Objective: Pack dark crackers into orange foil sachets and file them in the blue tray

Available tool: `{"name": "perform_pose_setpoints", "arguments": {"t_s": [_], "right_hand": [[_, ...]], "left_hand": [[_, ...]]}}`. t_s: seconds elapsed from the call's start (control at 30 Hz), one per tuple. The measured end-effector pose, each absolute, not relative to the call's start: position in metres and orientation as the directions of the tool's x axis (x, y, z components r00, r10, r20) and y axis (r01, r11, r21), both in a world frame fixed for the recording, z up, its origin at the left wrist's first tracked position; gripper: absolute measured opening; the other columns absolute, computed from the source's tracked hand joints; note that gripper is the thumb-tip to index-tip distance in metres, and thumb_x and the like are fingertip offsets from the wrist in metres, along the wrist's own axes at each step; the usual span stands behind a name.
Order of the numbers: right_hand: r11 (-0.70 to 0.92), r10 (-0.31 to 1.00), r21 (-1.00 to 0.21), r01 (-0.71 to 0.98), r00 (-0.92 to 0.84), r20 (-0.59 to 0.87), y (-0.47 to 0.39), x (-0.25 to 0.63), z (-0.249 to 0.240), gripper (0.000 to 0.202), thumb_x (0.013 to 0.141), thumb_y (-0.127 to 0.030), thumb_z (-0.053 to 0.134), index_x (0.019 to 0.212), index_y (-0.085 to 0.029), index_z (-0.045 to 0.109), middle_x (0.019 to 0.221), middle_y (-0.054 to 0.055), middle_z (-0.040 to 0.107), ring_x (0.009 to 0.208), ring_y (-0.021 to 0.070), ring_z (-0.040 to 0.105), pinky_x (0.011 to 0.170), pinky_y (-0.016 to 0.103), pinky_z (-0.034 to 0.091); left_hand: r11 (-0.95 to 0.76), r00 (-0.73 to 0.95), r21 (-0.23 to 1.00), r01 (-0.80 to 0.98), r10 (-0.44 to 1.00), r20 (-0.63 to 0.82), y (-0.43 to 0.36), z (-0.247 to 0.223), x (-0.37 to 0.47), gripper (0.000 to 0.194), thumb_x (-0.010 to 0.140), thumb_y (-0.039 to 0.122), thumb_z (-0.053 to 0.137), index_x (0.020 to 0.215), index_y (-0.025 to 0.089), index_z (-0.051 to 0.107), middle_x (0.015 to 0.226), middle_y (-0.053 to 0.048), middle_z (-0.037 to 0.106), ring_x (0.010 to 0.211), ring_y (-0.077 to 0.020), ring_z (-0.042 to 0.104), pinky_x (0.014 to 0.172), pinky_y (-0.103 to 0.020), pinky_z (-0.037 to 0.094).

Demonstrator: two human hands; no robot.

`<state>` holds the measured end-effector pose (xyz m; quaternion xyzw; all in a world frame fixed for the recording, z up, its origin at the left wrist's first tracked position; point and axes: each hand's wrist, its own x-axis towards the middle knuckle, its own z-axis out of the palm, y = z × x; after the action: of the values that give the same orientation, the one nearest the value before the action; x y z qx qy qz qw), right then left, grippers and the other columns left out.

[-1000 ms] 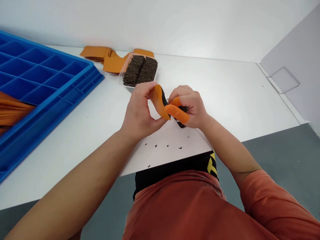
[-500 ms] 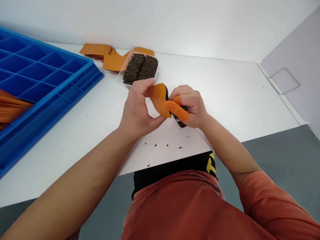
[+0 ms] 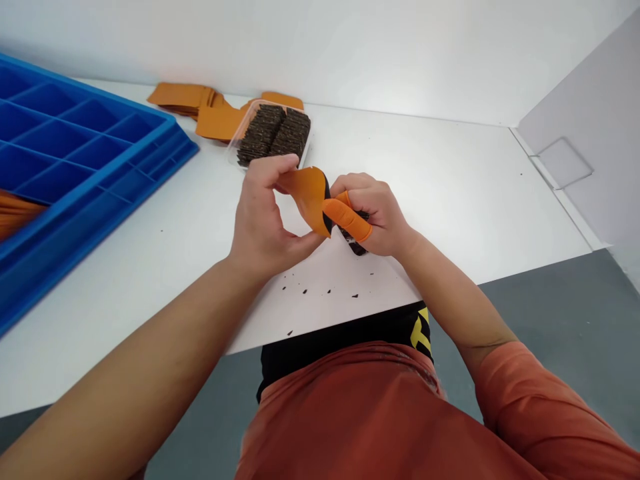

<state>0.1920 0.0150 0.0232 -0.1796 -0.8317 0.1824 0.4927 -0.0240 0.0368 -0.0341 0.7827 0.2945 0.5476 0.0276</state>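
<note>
My left hand is curled round an orange paper-like pouch, bowing it so that its dark mouth gapes to the right. My right hand wears orange finger cots on its thumb and a finger. Its thumb lies against the mouth of the pouch. Within its grip is a small stack of dark, speckled thin pieces, partly hidden by the fingers. Behind my left hand, a clear plastic tub holds two rows of similar dark pieces.
Flat orange pouches lie in piles by the wall. A blue compartment tray at left has more orange pouches in it. Dark crumbs dot the white table near its front edge. A wire handle is at right.
The view has shifted slightly, so everything sits a little further left. Both hands keep the same hold, and the pouch mouth looks slightly wider and darker.
</note>
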Motion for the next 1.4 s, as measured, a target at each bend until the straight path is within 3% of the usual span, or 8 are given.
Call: {"name": "perform_pose_setpoints", "arguments": {"t_s": [0.23, 0.4, 0.53, 0.73, 0.93, 1.07, 1.23, 1.4], "right_hand": [[0.86, 0.494, -0.492, 0.138, -0.466, 0.734, 0.015, 0.193, 0.023, 0.063, 0.12, -0.054, 0.04, 0.072, -0.021, 0.062, 0.081, 0.0, 0.068, 0.076, 0.0105, 0.064, 0.08, 0.031, 0.053], [0.859, 0.5, -0.48, 0.179, -0.499, 0.708, 0.017, 0.197, 0.026, 0.068, 0.12, -0.06, 0.032, 0.074, -0.021, 0.063, 0.082, 0.001, 0.069, 0.073, 0.0116, 0.062, 0.077, 0.033, 0.051], [0.839, 0.542, -0.473, 0.27, -0.497, 0.678, 0.019, 0.201, 0.026, 0.049, 0.118, -0.048, 0.045, 0.083, -0.022, 0.067, 0.086, 0.001, 0.073, 0.076, 0.013, 0.063, 0.081, 0.037, 0.052], [0.807, 0.59, -0.493, 0.324, -0.416, 0.692, 0.019, 0.204, 0.026, 0.009, 0.097, -0.023, 0.063, 0.096, -0.025, 0.072, 0.093, -0.001, 0.079, 0.088, 0.0173, 0.07, 0.098, 0.043, 0.054], [0.8, 0.588, -0.541, 0.259, -0.516, 0.622, 0.024, 0.205, 0.023, 0.013, 0.087, -0.03, 0.072, 0.098, -0.022, 0.072, 0.092, -0.001, 0.077, 0.083, 0.0159, 0.064, 0.087, 0.038, 0.054], [0.767, 0.621, -0.576, 0.283, -0.554, 0.555, 0.025, 0.205, 0.021, 0.011, 0.078, -0.021, 0.075, 0.085, -0.023, 0.068, 0.093, -0.001, 0.078, 0.084, 0.0158, 0.064, 0.084, 0.036, 0.052], [0.721, 0.681, -0.635, 0.276, -0.451, 0.577, 0.019, 0.206, 0.028, 0.008, 0.084, -0.019, 0.074, 0.082, -0.024, 0.069, 0.09, -0.002, 0.075, 0.084, 0.0153, 0.067, 0.086, 0.037, 0.056], [0.656, 0.753, -0.687, 0.312, -0.342, 0.562, 0.012, 0.203, 0.037, 0.022, 0.083, -0.017, 0.079, 0.07, -0.025, 0.063, 0.086, -0.001, 0.071, 0.08, 0.0161, 0.065, 0.075, 0.036, 0.056]], "left_hand": [[-0.884, 0.204, 0.244, 0.4, 0.345, 0.916, 0.047, -0.036, -0.024, 0.131, 0.056, 0.084, 0.102, 0.16, 0.031, 0.044, 0.134, -0.011, 0.062, 0.104, -0.0269, 0.069, 0.082, -0.047, 0.063], [-0.863, 0.191, 0.247, 0.44, 0.359, 0.914, 0.046, -0.034, -0.023, 0.131, 0.055, 0.089, 0.099, 0.159, 0.031, 0.043, 0.132, -0.011, 0.063, 0.103, -0.0261, 0.068, 0.081, -0.045, 0.063], [-0.838, 0.163, 0.29, 0.462, 0.401, 0.901, 0.044, -0.034, -0.022, 0.131, 0.051, 0.093, 0.097, 0.153, 0.031, 0.044, 0.131, -0.012, 0.06, 0.109, -0.0292, 0.064, 0.089, -0.049, 0.062], [-0.787, 0.068, 0.335, 0.519, 0.428, 0.901, 0.04, -0.034, -0.015, 0.112, 0.057, 0.075, 0.106, 0.141, 0.031, 0.047, 0.129, -0.01, 0.054, 0.123, -0.034, 0.059, 0.108, -0.061, 0.055], [-0.896, 0.196, 0.192, 0.401, 0.289, 0.937, 0.025, -0.024, -0.004, 0.111, 0.068, 0.072, 0.101, 0.157, 0.035, 0.045, 0.128, -0.01, 0.05, 0.118, -0.0306, 0.06, 0.098, -0.056, 0.063], [-0.904, 0.275, 0.229, 0.362, 0.339, 0.9, 0.009, -0.018, 0.001, 0.096, 0.085, 0.056, 0.096, 0.161, 0.037, 0.04, 0.133, -0.008, 0.055, 0.123, -0.0278, 0.065, 0.099, -0.053, 0.066], [-0.932, 0.211, 0.261, 0.252, 0.316, 0.925, 0.003, -0.016, 0.008, 0.096, 0.089, 0.062, 0.094, 0.163, 0.037, 0.037, 0.143, -0.005, 0.058, 0.133, -0.0256, 0.066, 0.11, -0.051, 0.064], [-0.951, 0.091, 0.196, 0.239, 0.223, 0.97, 0.0, -0.003, 0.013, 0.092, 0.086, 0.041, 0.096, 0.163, 0.041, 0.045, 0.128, -0.003, 0.066, 0.116, -0.0243, 0.071, 0.091, -0.046, 0.069]]}}
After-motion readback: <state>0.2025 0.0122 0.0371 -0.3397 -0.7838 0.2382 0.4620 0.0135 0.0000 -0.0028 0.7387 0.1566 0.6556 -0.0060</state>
